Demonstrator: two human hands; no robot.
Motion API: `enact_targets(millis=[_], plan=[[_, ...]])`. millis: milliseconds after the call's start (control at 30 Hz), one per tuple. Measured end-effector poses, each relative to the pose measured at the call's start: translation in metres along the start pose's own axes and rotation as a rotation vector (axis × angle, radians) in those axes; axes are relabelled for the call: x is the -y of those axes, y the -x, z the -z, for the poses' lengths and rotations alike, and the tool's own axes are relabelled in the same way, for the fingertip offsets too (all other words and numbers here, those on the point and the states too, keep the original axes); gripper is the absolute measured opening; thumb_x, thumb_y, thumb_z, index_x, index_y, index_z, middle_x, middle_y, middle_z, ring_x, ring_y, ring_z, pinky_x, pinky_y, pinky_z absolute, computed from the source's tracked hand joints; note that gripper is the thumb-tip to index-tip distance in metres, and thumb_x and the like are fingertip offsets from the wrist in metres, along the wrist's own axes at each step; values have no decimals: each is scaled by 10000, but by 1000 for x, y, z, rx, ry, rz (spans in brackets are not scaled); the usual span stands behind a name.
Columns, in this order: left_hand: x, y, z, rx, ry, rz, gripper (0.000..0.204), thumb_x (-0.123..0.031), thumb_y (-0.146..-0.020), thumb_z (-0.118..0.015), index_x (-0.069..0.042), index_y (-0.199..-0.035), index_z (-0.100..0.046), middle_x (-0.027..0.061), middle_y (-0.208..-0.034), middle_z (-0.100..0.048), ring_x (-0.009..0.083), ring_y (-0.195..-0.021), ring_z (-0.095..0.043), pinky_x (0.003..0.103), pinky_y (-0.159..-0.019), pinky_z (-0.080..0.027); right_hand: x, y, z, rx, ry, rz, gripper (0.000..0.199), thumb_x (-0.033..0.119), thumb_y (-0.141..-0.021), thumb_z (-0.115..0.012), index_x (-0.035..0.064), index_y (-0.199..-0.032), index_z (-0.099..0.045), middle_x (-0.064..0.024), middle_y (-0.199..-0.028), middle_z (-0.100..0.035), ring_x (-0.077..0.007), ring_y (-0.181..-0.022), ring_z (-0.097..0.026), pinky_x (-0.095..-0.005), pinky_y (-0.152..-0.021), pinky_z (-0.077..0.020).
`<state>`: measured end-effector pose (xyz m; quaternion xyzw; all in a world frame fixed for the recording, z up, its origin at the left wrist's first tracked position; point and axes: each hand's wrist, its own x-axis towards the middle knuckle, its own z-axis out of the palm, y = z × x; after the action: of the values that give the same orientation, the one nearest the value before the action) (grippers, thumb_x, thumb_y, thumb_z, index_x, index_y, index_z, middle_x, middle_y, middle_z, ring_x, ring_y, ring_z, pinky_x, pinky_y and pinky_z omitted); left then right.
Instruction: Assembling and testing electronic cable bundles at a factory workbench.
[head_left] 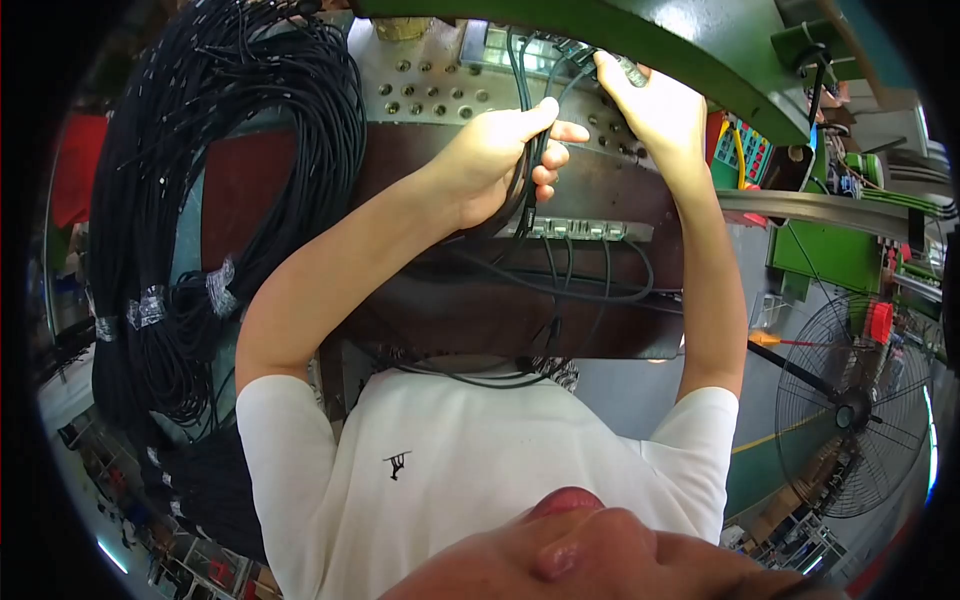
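Setting: workshop, green press machine (640,40), perforated metal plate (430,85).
Left hand (500,160): closed around black cables (527,120).
Right hand (650,105): fingers pinching a cable plug (628,70).
Beside: bundled black cable coils (200,200).

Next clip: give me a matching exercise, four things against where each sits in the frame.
Things:
1. left hand
2. right hand
3. fan
4. cable bundle

Places:
A. lower right, on the floor
B. far left, hanging in loops
C. centre, gripping black cables
D. top, at the cable ends under the green frame

Pairs: 1-C, 2-D, 3-A, 4-B
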<state>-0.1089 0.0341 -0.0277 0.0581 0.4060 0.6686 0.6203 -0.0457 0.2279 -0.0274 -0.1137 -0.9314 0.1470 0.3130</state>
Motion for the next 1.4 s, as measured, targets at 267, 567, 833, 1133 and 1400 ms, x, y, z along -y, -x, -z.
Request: enact_targets(millis=[267, 567, 833, 1133, 1400], plan=[[-53, 102, 79, -11, 261, -380, 229, -217, -964, -442, -135, -750, -432, -73, -533, -273, 29, -429, -228, 209, -372, -205, -3, 34, 17, 245, -431, 7, 147, 196, -771, -650, 55, -808, -638, -68, -706, -602, -204, -716, -571, -312, -659, -465], [-98, 153, 163, -1095, -1103, -480, 478, -391, -974, -444, 39, -1112, -601, 109, -933, -683, 141, -821, -639, 241, -717, -499, 13, 61, 14, 164, -84, 281, 256, 240, -764, -695, 110, -981, -658, -38, -902, -585, -235, -857, -550, -359, -763, -456], [28, 66, 10, 127, -1131, 233, 460, -391, -919, -503, 37, -896, -672, 149, -730, -658, 192, -714, -654, 324, -713, -503, 39, 123, 43, 442, -269, 67, 225, 110, -755, -690, 54, -970, -652, -67, -889, -618, -254, -822, -590, -339, -724, -480], [-32, 3, -27, -152, -96, -36, 341, -289, -984, -394, 8, -980, -560, -11, -521, -413, 83, -447, -404, 260, -510, -466, -36, -12, -61, 251, -197, 46, 241, 227, -861, -601, 46, -1021, -596, -204, -872, -622, -325, -808, -615, -451, -709, -460], [-62, -70, 31, 250, 115, -63, 182, -143, -957, -431, -86, -785, -413, -4, -681, -361, 75, -550, -328, 193, -482, -347, -62, -16, -47, 215, 168, 255, 154, 142, -817, -573, 46, -933, -606, -178, -835, -628, -327, -783, -618, -427, -697, -482]])
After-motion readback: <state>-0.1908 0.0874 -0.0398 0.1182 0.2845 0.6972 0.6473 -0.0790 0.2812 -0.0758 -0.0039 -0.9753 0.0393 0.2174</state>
